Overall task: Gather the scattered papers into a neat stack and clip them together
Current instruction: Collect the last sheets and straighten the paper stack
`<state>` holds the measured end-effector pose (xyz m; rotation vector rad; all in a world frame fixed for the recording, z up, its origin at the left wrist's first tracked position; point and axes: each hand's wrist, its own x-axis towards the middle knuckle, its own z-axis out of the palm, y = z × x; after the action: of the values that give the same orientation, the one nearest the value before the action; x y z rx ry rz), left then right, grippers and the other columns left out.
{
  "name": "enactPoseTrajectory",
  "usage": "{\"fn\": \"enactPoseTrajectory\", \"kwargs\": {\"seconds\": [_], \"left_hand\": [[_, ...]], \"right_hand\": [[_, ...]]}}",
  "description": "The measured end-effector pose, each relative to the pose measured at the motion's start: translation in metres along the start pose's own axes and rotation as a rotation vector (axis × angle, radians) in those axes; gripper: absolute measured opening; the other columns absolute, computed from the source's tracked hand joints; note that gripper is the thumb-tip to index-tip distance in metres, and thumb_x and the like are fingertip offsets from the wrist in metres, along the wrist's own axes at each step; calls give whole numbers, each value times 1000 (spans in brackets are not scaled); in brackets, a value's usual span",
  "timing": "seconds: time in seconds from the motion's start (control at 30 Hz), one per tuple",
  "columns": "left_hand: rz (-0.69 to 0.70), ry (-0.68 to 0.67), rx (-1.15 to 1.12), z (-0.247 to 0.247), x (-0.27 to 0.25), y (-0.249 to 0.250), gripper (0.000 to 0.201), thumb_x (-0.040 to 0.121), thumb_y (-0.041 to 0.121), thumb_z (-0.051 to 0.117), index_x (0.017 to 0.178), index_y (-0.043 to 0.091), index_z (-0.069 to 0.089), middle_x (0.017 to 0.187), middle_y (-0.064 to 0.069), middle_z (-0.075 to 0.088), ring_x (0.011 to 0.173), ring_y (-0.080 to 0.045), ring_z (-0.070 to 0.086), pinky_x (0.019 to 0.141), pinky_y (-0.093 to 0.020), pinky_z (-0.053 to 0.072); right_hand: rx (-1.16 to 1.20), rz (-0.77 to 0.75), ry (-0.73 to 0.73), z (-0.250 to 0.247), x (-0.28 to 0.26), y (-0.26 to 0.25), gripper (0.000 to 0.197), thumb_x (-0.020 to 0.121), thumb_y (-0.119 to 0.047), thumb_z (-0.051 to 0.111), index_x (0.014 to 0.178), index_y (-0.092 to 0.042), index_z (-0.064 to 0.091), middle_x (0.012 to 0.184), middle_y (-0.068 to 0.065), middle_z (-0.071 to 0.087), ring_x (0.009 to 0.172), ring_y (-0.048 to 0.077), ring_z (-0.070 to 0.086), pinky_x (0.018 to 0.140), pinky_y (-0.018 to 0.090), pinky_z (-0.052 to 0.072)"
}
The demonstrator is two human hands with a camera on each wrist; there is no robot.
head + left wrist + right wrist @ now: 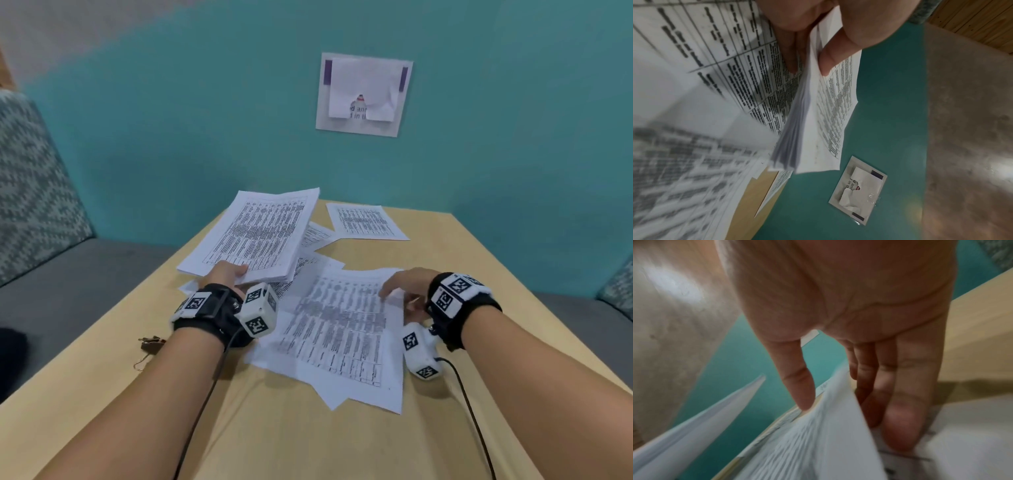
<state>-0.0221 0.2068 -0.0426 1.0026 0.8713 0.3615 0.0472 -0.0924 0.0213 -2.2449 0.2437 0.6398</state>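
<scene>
**Wooden table, papers everywhere**

Wood, light and yellow, is what my table (479,260) is made of. It stands against a blue-green wall (205,137). A white sign (364,94) with a torn sheet over it hangs on that wall, high above my hands. A grey seat (85,267) with a zigzag cushion (30,171) is out past my left hand.

My left hand (226,272) holds a stack of papers (253,233) by its near edge. My thumb is on top and my fingers (795,48) are under it. The stack is lifted off the table and tilts up, away from me. The sheets are white with small black print in boxes.

My right hand (402,286) has a loose sheet (342,329) by its right edge. My thumb (797,379) is on one side and my fingers (900,410) are on the other, so the edge is lifted a little. More loose sheets lie under it. One more sheet (366,221) lies flat, far beyond my right hand, near the wall.

Some metal clips (150,344) lie on the table just behind my left wrist.
</scene>
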Motion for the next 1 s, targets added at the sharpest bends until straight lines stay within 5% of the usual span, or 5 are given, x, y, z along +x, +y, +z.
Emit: {"fn": "enactPoseTrajectory", "kwargs": {"seconds": [0.33,0.5,0.63,0.83,1.0], "left_hand": [[-27,11,-54,9,-11,-5,26,88,-3,69,112,0,59,84,-16,63,41,-29,58,31,-33,48],[-36,-4,-97,10,-14,-6,25,88,-8,66,109,-2,55,77,-17,59,53,-30,56,29,-34,47],[-59,-24,-102,8,-11,-6,34,85,-8,67,118,-4,58,84,-18,62,54,-29,58,35,-37,51],[-60,-31,-110,7,-13,-4,33,86,-9,67,117,-4,57,97,-22,65,57,-31,61,41,-39,54],[-78,-49,-76,4,-8,-3,41,85,-6,68,126,-5,61,100,-20,68,56,-30,60,35,-37,51]], "right_hand": [[-87,-78,-114,36,-15,-41,69,83,-2,75,144,-10,43,128,23,56,112,38,66,100,41,50],[-284,-113,-113,47,-20,-52,27,88,-14,75,106,-6,57,52,10,61,70,26,56,79,37,47],[-483,-228,-107,54,-23,-57,33,92,-22,71,118,-5,60,93,11,59,87,26,53,90,38,50],[-413,-151,-82,58,-8,-64,35,84,-26,78,61,-13,56,28,-3,45,50,18,41,49,28,35],[-339,-126,-59,43,11,-66,36,71,-31,87,53,-12,61,51,4,59,47,20,53,53,26,41]]}}
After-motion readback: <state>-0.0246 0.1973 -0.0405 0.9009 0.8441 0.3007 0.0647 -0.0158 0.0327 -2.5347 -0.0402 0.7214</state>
